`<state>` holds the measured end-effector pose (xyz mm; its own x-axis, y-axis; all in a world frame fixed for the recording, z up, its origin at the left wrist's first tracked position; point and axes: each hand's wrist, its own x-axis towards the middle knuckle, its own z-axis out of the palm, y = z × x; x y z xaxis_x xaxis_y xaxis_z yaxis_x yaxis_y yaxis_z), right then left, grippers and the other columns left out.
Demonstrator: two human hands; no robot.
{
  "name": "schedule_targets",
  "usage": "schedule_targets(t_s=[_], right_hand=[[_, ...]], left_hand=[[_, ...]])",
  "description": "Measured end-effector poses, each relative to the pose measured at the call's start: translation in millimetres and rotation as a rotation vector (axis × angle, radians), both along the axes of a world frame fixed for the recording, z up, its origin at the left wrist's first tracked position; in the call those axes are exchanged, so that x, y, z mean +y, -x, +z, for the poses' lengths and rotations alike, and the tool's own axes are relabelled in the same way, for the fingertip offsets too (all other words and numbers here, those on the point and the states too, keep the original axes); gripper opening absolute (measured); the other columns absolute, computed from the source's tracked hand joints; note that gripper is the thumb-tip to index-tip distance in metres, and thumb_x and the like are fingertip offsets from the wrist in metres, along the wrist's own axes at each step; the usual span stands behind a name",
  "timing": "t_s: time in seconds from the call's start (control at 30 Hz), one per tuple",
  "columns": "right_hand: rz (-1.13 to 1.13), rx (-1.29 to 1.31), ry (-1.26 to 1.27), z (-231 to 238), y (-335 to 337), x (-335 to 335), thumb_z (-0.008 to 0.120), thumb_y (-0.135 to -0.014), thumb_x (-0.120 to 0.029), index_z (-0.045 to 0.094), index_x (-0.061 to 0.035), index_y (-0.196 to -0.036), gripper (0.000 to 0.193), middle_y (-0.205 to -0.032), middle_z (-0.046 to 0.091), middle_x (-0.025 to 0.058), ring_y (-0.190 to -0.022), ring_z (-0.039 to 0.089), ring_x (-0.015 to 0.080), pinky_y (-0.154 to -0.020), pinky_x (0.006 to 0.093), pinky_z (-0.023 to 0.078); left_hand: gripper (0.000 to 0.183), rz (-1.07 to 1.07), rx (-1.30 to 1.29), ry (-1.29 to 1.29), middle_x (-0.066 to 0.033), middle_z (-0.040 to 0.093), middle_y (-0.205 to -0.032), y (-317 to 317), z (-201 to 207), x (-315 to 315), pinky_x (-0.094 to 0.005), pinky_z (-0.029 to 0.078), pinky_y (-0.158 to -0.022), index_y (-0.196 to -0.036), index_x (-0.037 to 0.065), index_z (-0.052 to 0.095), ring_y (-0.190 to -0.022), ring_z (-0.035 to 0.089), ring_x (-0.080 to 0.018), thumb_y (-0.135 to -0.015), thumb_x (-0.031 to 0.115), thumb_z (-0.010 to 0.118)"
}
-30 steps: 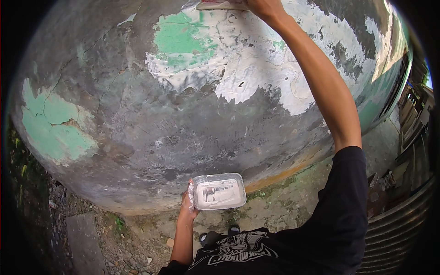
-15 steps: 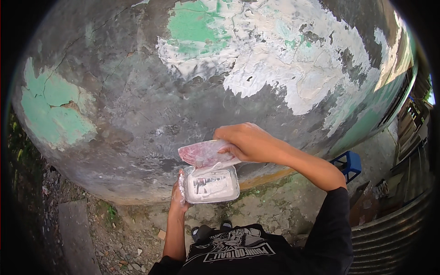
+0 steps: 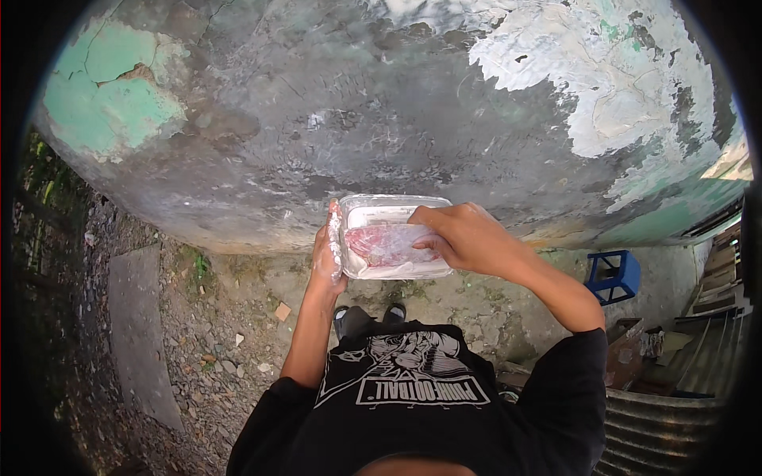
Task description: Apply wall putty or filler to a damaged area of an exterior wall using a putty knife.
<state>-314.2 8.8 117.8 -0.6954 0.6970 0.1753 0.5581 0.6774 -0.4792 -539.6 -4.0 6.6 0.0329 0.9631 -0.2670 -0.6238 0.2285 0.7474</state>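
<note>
My left hand (image 3: 326,250), its fingers dusted white, is closed on the left side of a clear rectangular plastic tub (image 3: 401,198). White paste, which looks like wall putty (image 3: 371,215), coats the inside. My right hand (image 3: 470,239) pinches a flat, reddish spreader (image 3: 381,244) smeared with the same white. The spreader lies inside the tub, low across its near half. Part of its right end is hidden under my fingers. Ahead stands a grey wall (image 3: 317,151), with a white coated patch (image 3: 556,87) at upper right.
Peeling green paint (image 3: 111,95) shows on the wall at left. A blue plastic stool (image 3: 615,276) stands by its foot on the right. Rubble (image 3: 222,357) and a flat grey slab (image 3: 141,341) lie at lower left. Corrugated sheeting (image 3: 659,432) is at lower right.
The spreader has moved from above the tub's far edge down into the tub. My view has tilted downward, so the wall sits higher in the picture. Both hands keep their hold.
</note>
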Motion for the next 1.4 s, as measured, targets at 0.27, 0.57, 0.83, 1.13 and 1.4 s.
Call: schedule_targets(t_s=[0.27, 0.57, 0.83, 1.13, 1.4], right_hand=[[-0.029, -0.005, -0.070, -28.3, 15.1, 5.5, 0.070, -0.082, -0.009, 0.057, -0.0036, -0.105, 0.027, -0.075, 0.064, 0.0227, -0.072, 0.061, 0.0439, -0.059, 0.0482, 0.045], [-0.045, 0.008, -0.367, -24.9, 21.7, 6.1, 0.068, -0.080, -0.007, 0.060, -0.0053, -0.101, 0.022, -0.079, 0.064, 0.0124, -0.073, 0.063, 0.0346, -0.061, 0.0426, 0.049], [0.096, 0.022, -0.369, -35.2, 20.9, 1.4, 0.063, -0.070, 0.001, 0.059, -0.0042, -0.100, 0.031, -0.079, 0.063, 0.0076, -0.076, 0.064, 0.0291, -0.065, 0.0396, 0.051], [0.018, -0.006, -0.297, -37.0, 19.9, 3.7, 0.064, -0.071, 0.002, 0.061, -0.0052, -0.102, 0.032, -0.081, 0.065, 0.0088, -0.077, 0.064, 0.0303, -0.066, 0.0413, 0.051], [-0.012, 0.070, -0.435, -17.2, 18.3, 19.0, 0.064, -0.070, -0.002, 0.061, -0.0059, -0.100, 0.030, -0.080, 0.063, 0.0069, -0.074, 0.063, 0.0271, -0.064, 0.0404, 0.050]], left_hand=[[0.051, 0.001, 0.055, -0.046, -0.0081, 0.067, -0.100, 7.9, -19.7, -9.6, -0.0310, 0.058, -0.076, -0.111, 0.001, 0.060, -0.085, 0.068, -0.0157, -0.098, 0.050, 0.050], [0.052, 0.090, 0.043, -0.050, -0.0096, 0.068, -0.100, 2.7, -10.5, -13.8, -0.0324, 0.058, -0.078, -0.109, 0.000, 0.062, -0.087, 0.068, -0.0161, -0.099, 0.050, 0.047], [0.055, 0.145, 0.003, -0.047, -0.0110, 0.068, -0.101, 3.5, -10.5, -6.7, -0.0324, 0.057, -0.080, -0.111, -0.002, 0.061, -0.089, 0.067, -0.0167, -0.098, 0.051, 0.049], [0.056, 0.141, -0.026, -0.010, -0.0109, 0.068, -0.099, -4.1, -5.3, -3.9, -0.0323, 0.058, -0.075, -0.109, -0.002, 0.061, -0.085, 0.068, -0.0168, -0.097, 0.053, 0.051], [0.055, 0.114, 0.036, 0.004, -0.0112, 0.068, -0.094, 0.1, -13.2, 4.7, -0.0312, 0.059, -0.071, -0.106, -0.001, 0.061, -0.079, 0.069, -0.0163, -0.096, 0.053, 0.052]])
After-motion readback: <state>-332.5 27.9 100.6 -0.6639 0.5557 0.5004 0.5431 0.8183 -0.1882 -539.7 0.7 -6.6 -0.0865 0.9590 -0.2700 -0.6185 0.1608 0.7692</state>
